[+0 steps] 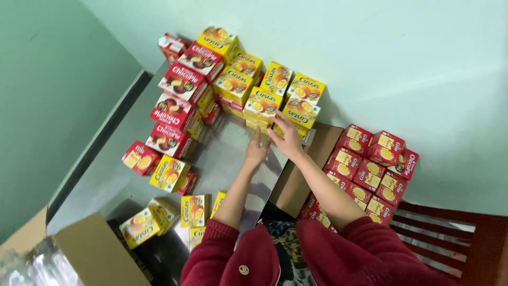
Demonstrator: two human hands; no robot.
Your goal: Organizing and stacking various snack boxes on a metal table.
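Both hands reach to the stack of yellow boxes (275,103) against the wall; the right hand (288,139) lies open, fingers spread on the stack's near boxes; the left hand (256,151), open and flat, sits just beside them over the grey desk (227,153); red boxes (177,108) stand left of the stack.

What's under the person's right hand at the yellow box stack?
The right hand rests on stacked yellow cardboard snack boxes, beside a brown cardboard flap. The lower boxes and the table beneath are covered.
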